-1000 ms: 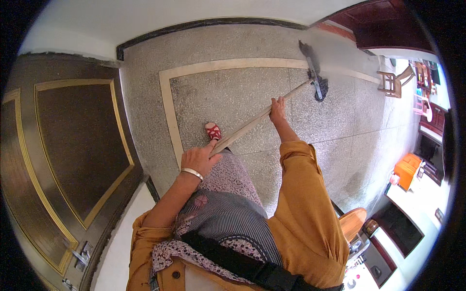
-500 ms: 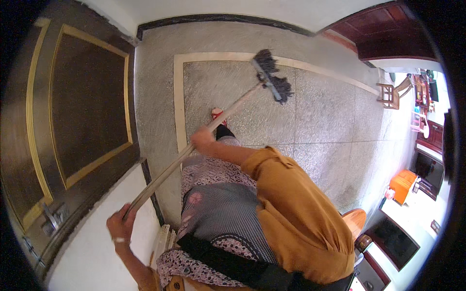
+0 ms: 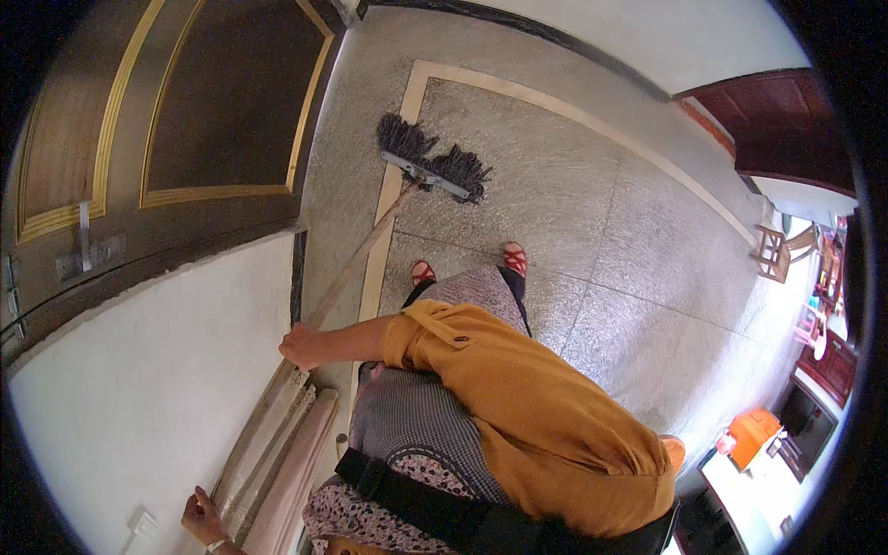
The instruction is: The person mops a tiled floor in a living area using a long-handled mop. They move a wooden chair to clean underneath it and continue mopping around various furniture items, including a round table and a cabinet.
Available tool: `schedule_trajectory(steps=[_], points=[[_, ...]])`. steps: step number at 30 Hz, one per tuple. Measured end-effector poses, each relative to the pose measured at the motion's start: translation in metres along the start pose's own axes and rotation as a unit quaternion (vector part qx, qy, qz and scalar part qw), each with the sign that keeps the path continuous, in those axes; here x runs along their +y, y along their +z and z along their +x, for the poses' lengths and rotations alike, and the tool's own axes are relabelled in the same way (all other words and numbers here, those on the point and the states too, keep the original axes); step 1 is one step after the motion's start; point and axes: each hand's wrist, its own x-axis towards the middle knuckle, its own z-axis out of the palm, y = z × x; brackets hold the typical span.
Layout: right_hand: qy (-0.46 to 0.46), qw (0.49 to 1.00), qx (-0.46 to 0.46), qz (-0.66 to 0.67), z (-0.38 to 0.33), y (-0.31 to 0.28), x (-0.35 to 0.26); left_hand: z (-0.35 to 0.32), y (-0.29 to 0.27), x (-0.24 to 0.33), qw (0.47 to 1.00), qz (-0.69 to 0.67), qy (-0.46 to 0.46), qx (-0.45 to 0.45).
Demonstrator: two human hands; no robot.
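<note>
A mop with a dark grey string head [image 3: 453, 171] rests on the floor, its grey clamp bar set crosswise to a long wooden handle [image 3: 356, 264]. My right hand [image 3: 298, 346] is closed round the middle of that handle, palm side hidden. Lower down by the white wall, my left hand [image 3: 202, 516] has its fingers curled at the handle's upper end. The mop head lies ahead of my feet, partly over the pale floor strip [image 3: 375, 268]. My feet, in red sandals [image 3: 514, 259], stand on the speckled floor.
A dark door with gold trim [image 3: 222, 102] stands at left, joining a white wall [image 3: 139, 370]. Pale long pieces [image 3: 291, 453] lean beside my left side. A wooden chair [image 3: 777, 252] and an orange box [image 3: 751, 437] are to the right. Dark red panelling [image 3: 795, 129] is at far right.
The mop head has swung leftward across the floor, towards the door. Both hands have moved down and nearer the white wall, still on the handle. The view has turned, and both sandals now show.
</note>
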Motion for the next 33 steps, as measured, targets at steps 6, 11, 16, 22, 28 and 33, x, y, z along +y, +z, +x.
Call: schedule_trajectory(steps=[6,11,16,22,28,33], points=[[0.047,0.997,-0.046,-0.033,-0.065,-0.054,0.007,-0.02,0.006,0.045,0.998,0.051,0.029,0.011],[0.15,0.985,-0.01,-0.08,-0.167,-0.117,0.042,-0.029,0.02,0.144,0.995,0.031,0.098,0.0],[0.25,0.959,-0.008,-0.13,-0.319,-0.197,0.091,-0.058,0.063,0.283,0.978,-0.032,0.205,-0.012],[0.39,0.899,0.152,-0.131,-0.552,-0.219,0.18,-0.134,0.135,0.468,0.924,-0.074,0.362,-0.095],[0.588,0.777,0.108,-0.198,-0.777,-0.234,0.197,-0.261,0.2,0.6,0.785,-0.038,0.57,-0.237],[0.597,0.705,0.241,-0.298,-0.854,-0.197,0.192,-0.311,0.22,0.613,0.774,-0.037,0.535,-0.336]])
